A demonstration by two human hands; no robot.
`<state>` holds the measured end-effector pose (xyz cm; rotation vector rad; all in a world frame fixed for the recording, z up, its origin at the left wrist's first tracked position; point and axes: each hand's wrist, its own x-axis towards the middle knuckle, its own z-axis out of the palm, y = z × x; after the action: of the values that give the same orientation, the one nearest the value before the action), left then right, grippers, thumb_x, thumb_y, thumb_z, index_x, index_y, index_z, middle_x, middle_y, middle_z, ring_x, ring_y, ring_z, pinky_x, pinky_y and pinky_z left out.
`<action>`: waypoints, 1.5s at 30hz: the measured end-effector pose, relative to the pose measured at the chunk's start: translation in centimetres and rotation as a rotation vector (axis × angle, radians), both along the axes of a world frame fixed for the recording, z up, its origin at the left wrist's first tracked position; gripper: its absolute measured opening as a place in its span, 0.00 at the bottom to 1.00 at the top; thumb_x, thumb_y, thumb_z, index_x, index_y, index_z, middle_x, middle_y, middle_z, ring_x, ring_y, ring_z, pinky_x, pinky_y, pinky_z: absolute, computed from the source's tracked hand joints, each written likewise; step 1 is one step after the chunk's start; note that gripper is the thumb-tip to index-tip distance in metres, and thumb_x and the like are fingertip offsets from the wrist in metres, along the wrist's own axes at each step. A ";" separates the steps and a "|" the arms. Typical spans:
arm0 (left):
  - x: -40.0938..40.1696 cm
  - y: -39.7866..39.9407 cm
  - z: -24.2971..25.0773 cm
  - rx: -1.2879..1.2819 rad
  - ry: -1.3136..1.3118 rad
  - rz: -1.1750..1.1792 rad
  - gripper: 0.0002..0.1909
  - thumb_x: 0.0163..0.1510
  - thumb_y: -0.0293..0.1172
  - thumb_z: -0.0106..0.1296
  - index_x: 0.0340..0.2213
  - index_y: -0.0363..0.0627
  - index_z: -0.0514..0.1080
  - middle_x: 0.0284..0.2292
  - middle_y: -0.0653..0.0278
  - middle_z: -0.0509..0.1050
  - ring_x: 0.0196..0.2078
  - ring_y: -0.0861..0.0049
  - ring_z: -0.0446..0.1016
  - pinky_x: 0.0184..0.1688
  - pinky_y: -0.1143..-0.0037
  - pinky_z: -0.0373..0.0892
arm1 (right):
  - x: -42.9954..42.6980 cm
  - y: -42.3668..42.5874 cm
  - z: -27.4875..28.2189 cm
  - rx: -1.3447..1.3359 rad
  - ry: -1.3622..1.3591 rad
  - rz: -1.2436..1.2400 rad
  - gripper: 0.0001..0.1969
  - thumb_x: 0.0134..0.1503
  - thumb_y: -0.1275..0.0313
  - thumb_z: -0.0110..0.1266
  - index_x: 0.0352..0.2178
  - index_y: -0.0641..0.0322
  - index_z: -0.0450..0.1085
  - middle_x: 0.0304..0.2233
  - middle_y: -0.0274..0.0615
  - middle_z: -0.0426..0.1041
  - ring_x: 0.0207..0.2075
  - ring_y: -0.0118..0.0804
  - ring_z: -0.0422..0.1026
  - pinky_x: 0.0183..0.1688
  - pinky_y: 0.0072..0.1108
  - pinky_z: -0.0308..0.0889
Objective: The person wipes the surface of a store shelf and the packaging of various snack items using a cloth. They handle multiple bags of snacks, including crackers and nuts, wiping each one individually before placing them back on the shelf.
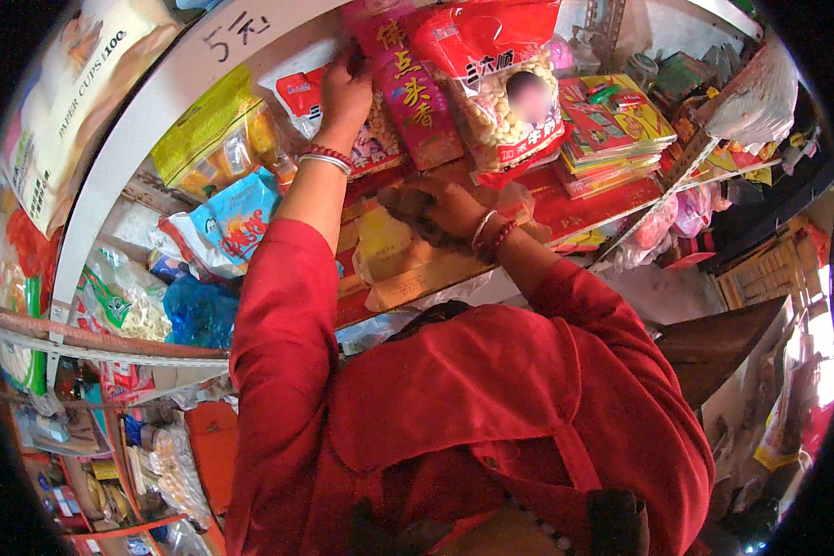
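Note:
My left hand (347,90), with a red bead bracelet and a silver bangle, reaches to the back of the shelf. Its shaded fingertips are beside the upper part of a tall pink box (413,97) with yellow writing. Behind the wrist lies a red and clear snack bag (379,139). Lower and to the right, my right hand (452,208) is over the red shelf front, its fingers in shadow; whether they grip anything is unclear. Under it a yellow packet in clear plastic (382,243) lies on the shelf. A large red-topped bag of pale round snacks (493,104) leans right of the box.
Yellow-green packets (212,139) and a blue and white bag (229,222) fill the left side. Stacked colourful booklets or packets (611,132) stand right. A white metal shelf edge (111,139) curves along the upper left; a plastic bag (757,104) hangs at the right upright.

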<state>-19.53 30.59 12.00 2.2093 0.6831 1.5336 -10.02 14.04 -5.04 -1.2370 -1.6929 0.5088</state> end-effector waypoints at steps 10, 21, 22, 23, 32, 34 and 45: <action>-1.3 -4.6 -2.2 -0.038 -0.108 -0.016 0.18 0.56 0.31 0.57 0.46 0.37 0.67 0.38 0.59 0.75 0.37 0.70 0.75 0.42 0.73 0.71 | -0.6 -3.0 3.4 -0.122 0.050 0.189 0.20 0.51 0.81 0.49 0.47 0.60 0.70 0.36 0.46 0.76 0.35 0.41 0.75 0.37 0.29 0.71; 3.5 -12.1 -3.1 -0.358 -0.195 -0.552 0.24 0.54 0.36 0.61 0.47 0.35 0.66 0.42 0.61 0.73 0.44 0.79 0.73 0.45 0.77 0.72 | 6.1 -11.0 3.3 0.057 -0.236 -0.252 0.23 0.41 0.85 0.49 0.43 0.64 0.72 0.43 0.50 0.73 0.45 0.53 0.71 0.48 0.36 0.68; 4.2 -11.4 -2.9 -0.290 -0.191 -0.489 0.22 0.55 0.37 0.60 0.45 0.36 0.67 0.39 0.63 0.75 0.39 0.82 0.74 0.41 0.79 0.71 | 6.3 -11.6 3.0 0.161 -0.270 -0.398 0.21 0.42 0.85 0.49 0.40 0.64 0.72 0.41 0.53 0.73 0.44 0.54 0.72 0.47 0.37 0.67; 4.2 -11.4 -3.3 -0.300 -0.193 -0.480 0.22 0.55 0.37 0.60 0.45 0.36 0.67 0.39 0.63 0.75 0.39 0.82 0.74 0.41 0.79 0.71 | 6.1 -12.0 2.6 0.151 -0.269 -0.389 0.21 0.42 0.85 0.49 0.40 0.64 0.72 0.41 0.53 0.73 0.44 0.54 0.72 0.47 0.37 0.67; 6.5 -13.1 -2.6 -0.282 -0.271 -0.262 0.18 0.62 0.46 0.51 0.35 0.40 0.72 0.24 0.72 0.72 0.26 0.85 0.68 0.29 0.78 0.66 | 0.8 -12.6 0.7 0.125 -0.205 -0.112 0.21 0.46 0.77 0.57 0.45 0.60 0.71 0.46 0.47 0.71 0.49 0.51 0.69 0.53 0.36 0.65; 5.4 -14.6 -1.2 -0.465 -0.344 -0.257 0.19 0.62 0.47 0.50 0.34 0.41 0.71 0.21 0.73 0.69 0.23 0.87 0.66 0.25 0.80 0.64 | 1.1 -12.6 0.3 0.093 -0.211 -0.117 0.21 0.45 0.76 0.58 0.45 0.60 0.71 0.47 0.46 0.71 0.50 0.51 0.69 0.53 0.36 0.65; -7.2 -9.5 -2.5 -0.471 -0.514 -0.040 0.08 0.64 0.33 0.45 0.35 0.43 0.71 0.19 0.76 0.67 0.16 0.91 0.61 0.16 0.85 0.57 | 0.8 -12.8 0.6 0.109 -0.328 -0.160 0.22 0.46 0.78 0.54 0.46 0.58 0.69 0.49 0.45 0.70 0.50 0.50 0.68 0.52 0.37 0.64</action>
<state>-26.76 21.05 9.53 1.4048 0.7298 1.6229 -9.20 1.27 -4.46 -1.4184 -1.8435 0.1185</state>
